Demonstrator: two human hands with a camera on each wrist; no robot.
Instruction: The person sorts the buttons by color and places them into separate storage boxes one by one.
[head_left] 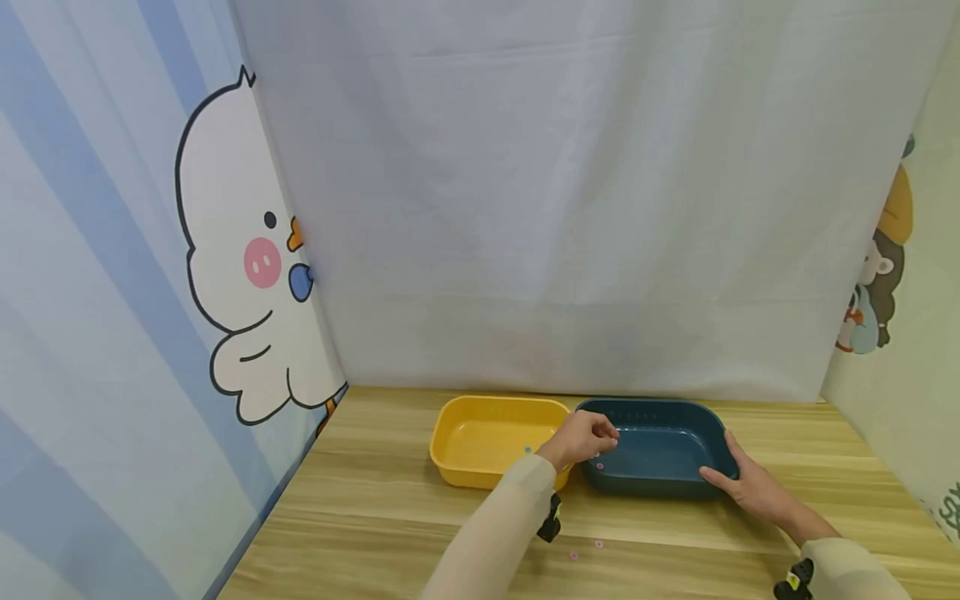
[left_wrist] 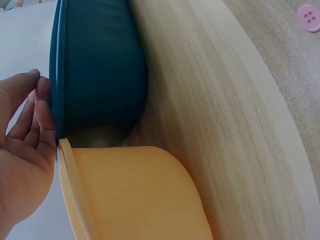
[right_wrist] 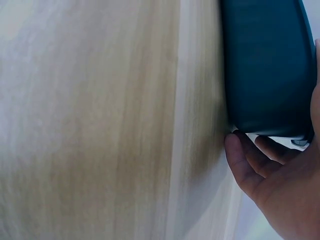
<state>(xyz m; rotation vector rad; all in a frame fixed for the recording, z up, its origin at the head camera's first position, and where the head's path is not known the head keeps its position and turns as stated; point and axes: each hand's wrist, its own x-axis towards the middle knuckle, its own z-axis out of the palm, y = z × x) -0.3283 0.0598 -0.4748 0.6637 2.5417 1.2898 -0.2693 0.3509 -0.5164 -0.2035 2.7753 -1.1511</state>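
Note:
My left hand point(head_left: 581, 439) reaches over the left end of a dark blue tray point(head_left: 660, 485), thumb and fingertips pinched together on a tiny pink button point(head_left: 614, 442). In the left wrist view the pinched fingertips are beside the tray's rim, with the button hidden. A pink button point(head_left: 600, 466) shows inside the dark blue tray below this hand. With thumb and fingers spread around its right end, my right hand point(head_left: 757, 487) holds the dark blue tray. Left of it stands a yellow tray point(head_left: 468, 478), with a small blue button point(head_left: 528, 449) inside.
Two pink buttons point(head_left: 573, 555) point(head_left: 599, 544) lie on the wooden table point(head_left: 360, 517) in front of the trays. The trays stand side by side, ends meeting. Behind them hangs a grey-white curtain point(head_left: 562, 208), and patterned cloth walls rise at both sides.

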